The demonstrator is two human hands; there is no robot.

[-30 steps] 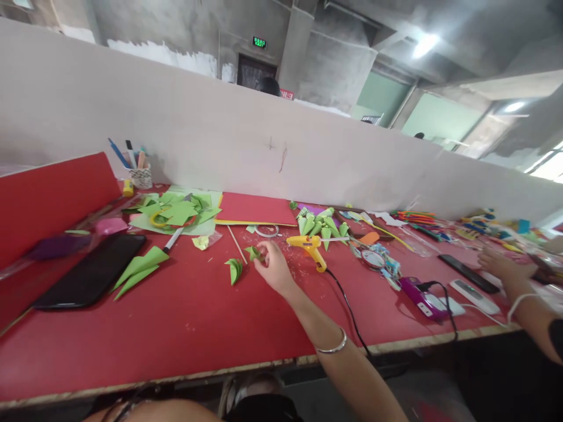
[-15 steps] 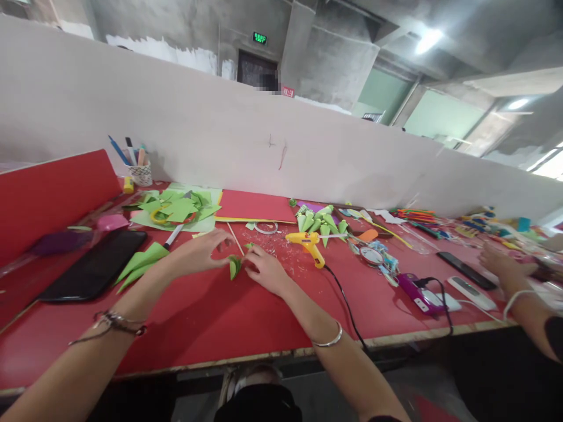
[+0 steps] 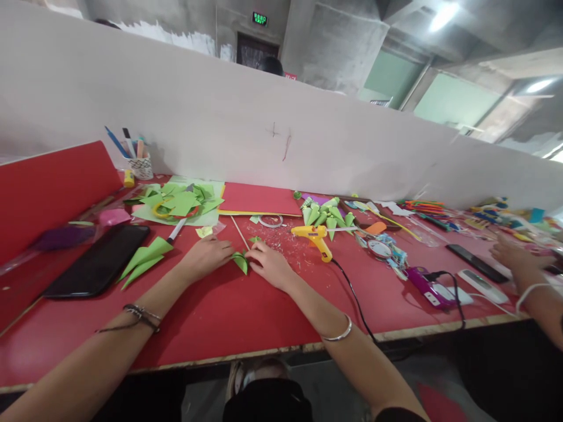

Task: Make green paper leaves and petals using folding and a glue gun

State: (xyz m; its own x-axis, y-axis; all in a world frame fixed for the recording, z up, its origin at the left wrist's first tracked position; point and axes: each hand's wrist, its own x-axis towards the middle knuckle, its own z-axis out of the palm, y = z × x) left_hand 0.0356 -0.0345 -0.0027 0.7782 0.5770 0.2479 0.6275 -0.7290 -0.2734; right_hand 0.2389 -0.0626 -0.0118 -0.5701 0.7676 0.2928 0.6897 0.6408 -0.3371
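Left hand [image 3: 209, 257] and right hand [image 3: 271, 266] flank folded green paper [image 3: 240, 263], grips unclear; red tabletop [image 3: 211, 322] stretches to its front edge [image 3: 211, 359].

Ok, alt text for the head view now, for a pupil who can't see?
A person's left hand and right hand flank a curled green paper piece on a red table. A yellow glue gun lies to the right; loose green paper is piled back left.

Wearer's 2 hands [image 3: 271, 266], 1 co-worker's hand [image 3: 510, 253], 1 yellow glue gun [image 3: 313, 234], 1 pen cup [image 3: 141, 167]
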